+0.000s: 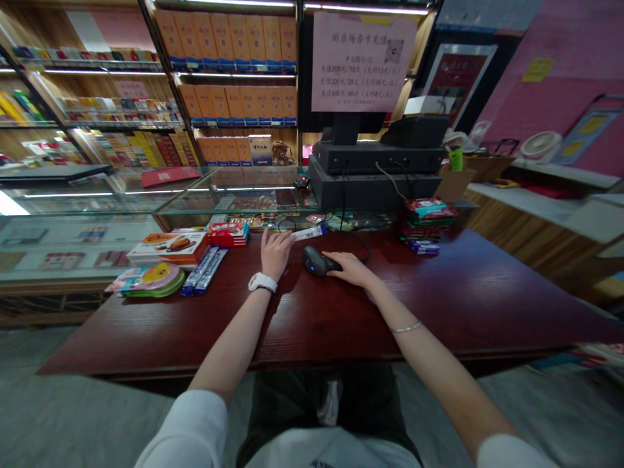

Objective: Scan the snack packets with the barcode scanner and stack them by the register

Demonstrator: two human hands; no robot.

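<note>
My left hand [276, 252] holds one end of a slim white-and-blue pack [310, 233], which points to the right above the dark red table [292, 325]. Around the handle of a black barcode scanner [316, 261] my right hand [351, 268] is closed; a small blue light shows on the scanner's head. The scanner lies close to the tabletop, just right of my left hand. Left of my hands lie long blue-and-white packs [205, 270], red boxes [228, 234], an orange-and-white box [168, 248] and round pink-and-green packages [158, 279].
Stacked red packs [424, 221] with a purple pack [424, 247] stand at the table's back right. A glass display case [195, 195] runs behind the table, with a monitor bearing a paper sign [363, 62] and black machines [375, 175]. Shelves of boxes rise behind.
</note>
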